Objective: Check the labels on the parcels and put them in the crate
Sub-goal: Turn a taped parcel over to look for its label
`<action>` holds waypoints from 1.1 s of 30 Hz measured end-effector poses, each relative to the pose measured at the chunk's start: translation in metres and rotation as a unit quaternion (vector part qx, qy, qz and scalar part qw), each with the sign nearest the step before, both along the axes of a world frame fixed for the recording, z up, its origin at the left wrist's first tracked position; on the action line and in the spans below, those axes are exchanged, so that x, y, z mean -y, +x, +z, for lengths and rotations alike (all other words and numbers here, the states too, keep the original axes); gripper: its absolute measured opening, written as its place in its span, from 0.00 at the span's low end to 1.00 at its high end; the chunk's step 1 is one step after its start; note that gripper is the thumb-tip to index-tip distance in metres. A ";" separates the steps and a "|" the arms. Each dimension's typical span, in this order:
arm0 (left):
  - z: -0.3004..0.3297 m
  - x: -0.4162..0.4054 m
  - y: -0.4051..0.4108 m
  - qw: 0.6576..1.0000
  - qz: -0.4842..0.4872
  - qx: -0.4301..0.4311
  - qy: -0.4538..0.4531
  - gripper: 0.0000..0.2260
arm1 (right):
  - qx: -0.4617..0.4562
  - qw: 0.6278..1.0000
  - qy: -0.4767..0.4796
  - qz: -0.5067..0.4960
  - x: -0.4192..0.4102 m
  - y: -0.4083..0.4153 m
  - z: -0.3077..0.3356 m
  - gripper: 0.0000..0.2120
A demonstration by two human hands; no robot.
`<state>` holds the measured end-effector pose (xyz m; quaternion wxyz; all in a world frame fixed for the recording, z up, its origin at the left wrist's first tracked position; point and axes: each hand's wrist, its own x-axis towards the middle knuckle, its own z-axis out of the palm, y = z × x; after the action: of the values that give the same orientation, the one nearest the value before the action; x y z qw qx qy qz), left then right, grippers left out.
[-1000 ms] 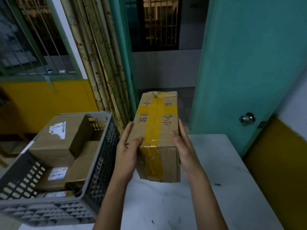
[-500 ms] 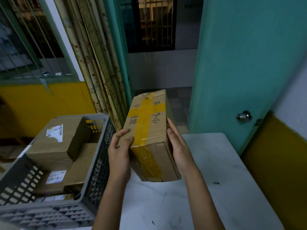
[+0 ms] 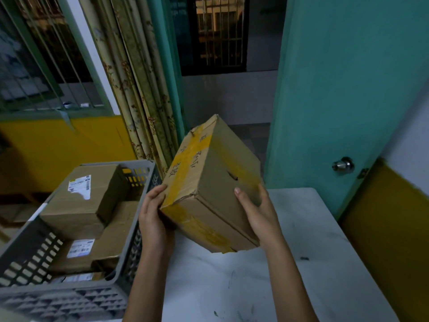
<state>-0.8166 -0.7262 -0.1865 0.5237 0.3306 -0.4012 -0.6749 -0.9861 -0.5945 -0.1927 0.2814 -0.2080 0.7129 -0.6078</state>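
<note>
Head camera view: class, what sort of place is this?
Probably a small parcel-sorting room: a grey crate holding labelled cardboard parcels, a white table, a teal door and barred windows.

Crate [image 3: 139, 228] at lower left of frame, parcels [image 3: 83, 201] inside. Held parcel [image 3: 209, 189] at centre, above counter [image 3: 301, 263]. Door [image 3: 336, 89] at upper right.

2 bare forearms reach up from the bottom edge of the view, each ending in a bare hand. The left hand [image 3: 154, 219] and the right hand [image 3: 260, 211] wear no gloves, rings, watch or bracelet. No sleeve shows on either arm as far as the view goes. The fingernails are short and unpainted. The light is dim, so finer detail is lost.
</note>
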 end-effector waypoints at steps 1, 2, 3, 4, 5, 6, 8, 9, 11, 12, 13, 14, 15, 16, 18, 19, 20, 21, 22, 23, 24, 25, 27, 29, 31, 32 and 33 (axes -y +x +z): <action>-0.002 0.003 0.003 0.999 -0.007 0.035 -0.031 0.11 | 0.001 1.000 -0.015 -0.013 -0.001 -0.001 -0.002 0.48; -0.004 0.004 0.006 0.995 -0.017 0.079 -0.064 0.12 | -0.003 0.999 -0.025 -0.025 -0.004 -0.002 -0.002 0.48; -0.007 0.009 0.011 0.987 -0.026 0.124 -0.098 0.11 | -0.010 0.999 -0.028 -0.033 -0.005 -0.002 0.000 0.46; -0.004 0.007 0.016 0.979 -0.052 0.159 -0.118 0.10 | -0.020 0.999 -0.029 -0.040 -0.007 -0.002 0.002 0.45; -0.003 0.010 0.020 0.970 -0.083 0.189 -0.131 0.14 | -0.030 0.998 -0.032 -0.046 -0.008 -0.003 0.003 0.44; 0.003 0.008 0.023 0.959 -0.128 0.207 -0.143 0.19 | -0.040 0.997 -0.036 -0.051 -0.009 -0.005 0.003 0.44; 0.011 0.007 0.024 0.933 -0.205 0.258 -0.144 0.21 | -0.066 0.995 -0.041 -0.059 -0.009 -0.005 0.003 0.43; 0.014 0.006 0.023 0.917 -0.233 0.286 -0.151 0.18 | -0.079 0.994 -0.039 -0.061 -0.007 -0.003 0.004 0.43; 0.018 0.003 0.017 0.887 -0.252 0.346 -0.175 0.24 | -0.109 0.992 -0.028 -0.063 -0.005 -0.001 0.003 0.43; 0.016 0.003 0.015 0.883 -0.238 0.362 -0.181 0.31 | -0.119 0.991 -0.026 -0.063 -0.003 0.000 0.003 0.43; 0.013 0.004 0.014 0.885 -0.220 0.371 -0.176 0.35 | -0.126 0.989 -0.024 -0.067 -0.002 0.001 0.002 0.44; 0.011 0.003 0.013 0.888 -0.216 0.368 -0.173 0.35 | -0.130 0.988 -0.024 -0.076 -0.001 0.000 0.001 0.45; 0.006 0.005 0.014 0.889 -0.211 0.369 -0.172 0.34 | -0.130 0.987 -0.025 -0.086 -0.001 0.000 -0.001 0.44; 0.003 0.004 0.014 0.889 -0.209 0.372 -0.167 0.33 | -0.130 0.987 -0.029 -0.092 0.000 -0.001 -0.001 0.42; 0.001 0.003 0.011 0.891 -0.185 0.387 -0.150 0.30 | -0.132 0.986 -0.039 -0.092 0.000 0.000 -0.002 0.37; 0.002 0.003 0.009 0.888 -0.172 0.399 -0.151 0.29 | -0.130 0.987 -0.043 -0.089 0.000 0.000 -0.003 0.35; 0.004 0.002 0.007 0.884 -0.152 0.415 -0.153 0.27 | -0.125 0.987 -0.047 -0.086 0.000 0.000 -0.004 0.33; 0.005 0.002 0.004 0.876 -0.118 0.437 -0.164 0.28 | -0.120 0.988 -0.051 -0.085 0.000 0.001 -0.005 0.31; 0.006 0.002 0.001 0.864 -0.078 0.465 -0.178 0.33 | -0.116 0.988 -0.052 -0.085 0.000 0.003 -0.006 0.29; 0.008 0.001 -0.001 0.852 -0.038 0.488 -0.183 0.39 | -0.114 0.989 -0.051 -0.085 0.001 0.005 -0.007 0.28; 0.010 -0.002 -0.002 0.840 -0.007 0.510 -0.186 0.43 | -0.114 0.988 -0.055 -0.087 0.002 0.006 -0.007 0.28; 0.013 -0.005 -0.004 0.823 0.014 0.535 -0.190 0.45 | -0.113 0.988 -0.059 -0.092 0.002 0.007 -0.007 0.28; 0.019 -0.012 -0.008 0.787 0.022 0.585 -0.194 0.46 | -0.119 0.986 -0.068 -0.094 0.002 0.009 -0.006 0.28; 0.019 -0.016 -0.012 0.770 0.026 0.609 -0.188 0.46 | -0.137 0.984 -0.071 -0.094 0.003 0.012 -0.006 0.26; 0.018 -0.018 -0.015 0.786 0.046 0.594 -0.167 0.46 | -0.155 0.981 -0.069 -0.095 0.004 0.017 -0.007 0.24; 0.018 -0.017 -0.016 0.796 0.053 0.581 -0.159 0.48 | -0.162 0.980 -0.069 -0.093 0.005 0.020 -0.007 0.24; 0.017 -0.015 -0.016 0.802 0.054 0.575 -0.156 0.49 | -0.163 0.980 -0.068 -0.092 0.005 0.023 -0.008 0.24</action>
<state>-0.8325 -0.7110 -0.1694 0.2773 0.5925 -0.7102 -0.2600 -0.9636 -0.5997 -0.2005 0.0893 -0.2569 0.7221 -0.6361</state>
